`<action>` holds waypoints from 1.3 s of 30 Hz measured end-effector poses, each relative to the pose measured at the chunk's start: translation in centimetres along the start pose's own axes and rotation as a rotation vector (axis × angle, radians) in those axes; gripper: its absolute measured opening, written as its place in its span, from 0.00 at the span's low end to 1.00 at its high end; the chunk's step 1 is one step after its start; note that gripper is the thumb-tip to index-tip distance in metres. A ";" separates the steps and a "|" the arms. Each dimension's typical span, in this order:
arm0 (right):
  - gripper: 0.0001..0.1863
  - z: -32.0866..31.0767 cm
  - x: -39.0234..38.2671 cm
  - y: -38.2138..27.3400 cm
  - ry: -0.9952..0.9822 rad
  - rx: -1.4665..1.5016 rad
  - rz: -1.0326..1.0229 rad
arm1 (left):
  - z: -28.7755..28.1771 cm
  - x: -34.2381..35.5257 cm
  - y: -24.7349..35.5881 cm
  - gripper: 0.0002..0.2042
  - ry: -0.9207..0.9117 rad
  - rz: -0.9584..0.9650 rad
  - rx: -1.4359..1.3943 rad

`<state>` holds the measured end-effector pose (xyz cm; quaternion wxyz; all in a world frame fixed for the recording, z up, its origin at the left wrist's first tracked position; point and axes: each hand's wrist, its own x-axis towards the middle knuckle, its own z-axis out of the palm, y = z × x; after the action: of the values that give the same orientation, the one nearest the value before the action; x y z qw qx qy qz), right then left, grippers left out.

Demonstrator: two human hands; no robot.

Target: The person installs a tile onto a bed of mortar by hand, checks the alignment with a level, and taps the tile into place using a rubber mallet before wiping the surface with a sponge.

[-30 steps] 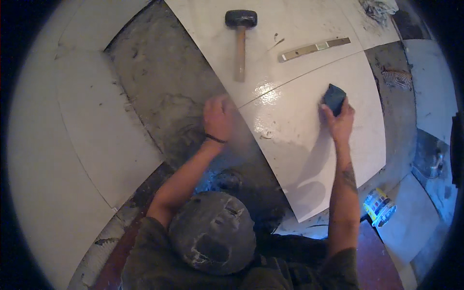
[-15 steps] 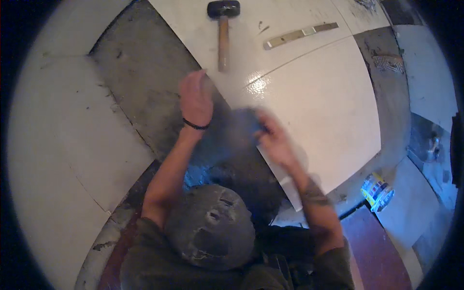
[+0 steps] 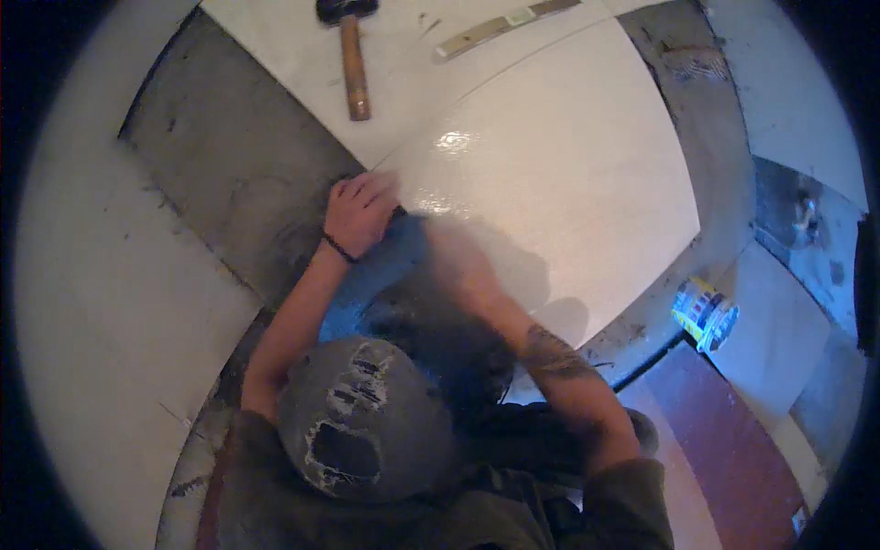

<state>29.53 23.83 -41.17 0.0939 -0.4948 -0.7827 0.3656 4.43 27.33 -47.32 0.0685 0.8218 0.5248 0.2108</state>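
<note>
My left hand, with a dark bracelet at the wrist, lies at the edge of a large glossy white tile. Its fingers are stretched out and slightly apart over that edge. Close by on the right, my right hand is smeared by motion over the tile's near left side. Whether it holds anything cannot be made out. Alongside the tile runs a strip of bare grey floor. Below my hands is a bent knee in worn, torn grey cloth.
A mallet with a dark head and wooden handle lies on the white tiling beyond my hands. Right of it is a long, narrow level-like bar. A small printed bucket stands at the right, near a dark red surface.
My left hand has come down to the tile edge, its fingers now spread over it. My right hand has moved closer to it, still blurred. The whole view has shifted somewhat.
</note>
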 end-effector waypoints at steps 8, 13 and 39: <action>0.33 -10.5 -5.8 9.0 0.555 0.233 0.594 | 0.8 0.1 0.6 0.14 0.094 -0.040 -0.025; 0.37 -0.7 -9.1 1.7 0.098 -0.090 0.679 | 0.7 0.6 0.6 0.13 0.206 0.029 -0.018; 0.23 -4.4 -30.4 11.1 -0.012 0.427 0.451 | -0.6 1.5 0.6 0.16 0.033 0.116 0.057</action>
<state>54.64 3.00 -38.89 0.1078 -0.6228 -0.5593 0.5364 5.25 28.33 -46.16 0.0241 0.8488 0.4834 0.2130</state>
